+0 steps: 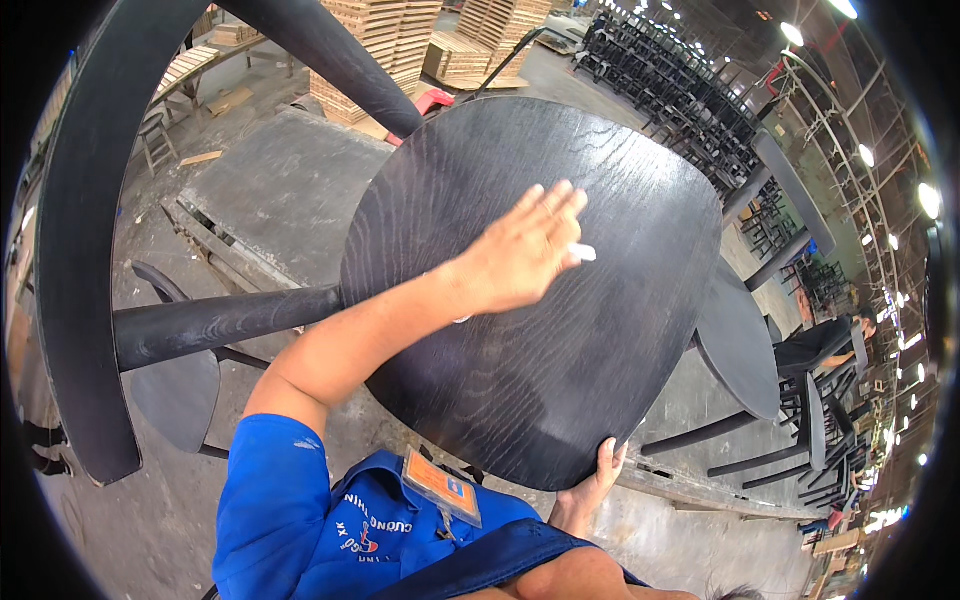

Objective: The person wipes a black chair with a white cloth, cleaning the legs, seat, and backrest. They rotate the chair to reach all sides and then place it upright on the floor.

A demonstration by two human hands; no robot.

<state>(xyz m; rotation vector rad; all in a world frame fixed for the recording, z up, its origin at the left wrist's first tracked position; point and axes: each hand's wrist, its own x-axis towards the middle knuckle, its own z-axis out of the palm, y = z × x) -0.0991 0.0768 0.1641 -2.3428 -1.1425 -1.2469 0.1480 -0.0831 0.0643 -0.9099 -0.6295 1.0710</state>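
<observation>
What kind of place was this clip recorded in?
Most likely a furniture factory or workshop floor. The person's hands are on a black wooden chair seat, rows of finished black chairs fill the background, and stacks of pale timber panels stand on the concrete floor.

The black chair seat (530, 300) fills the middle, its broad face open except where the left hand (520, 258) lies flat. Left of the seat, two back posts (220, 325) and the curved backrest (75, 230) bar the way. The right hand (592, 490) takes the seat's near edge. Right of the seat, another chair (740, 340) crowds close.
</observation>
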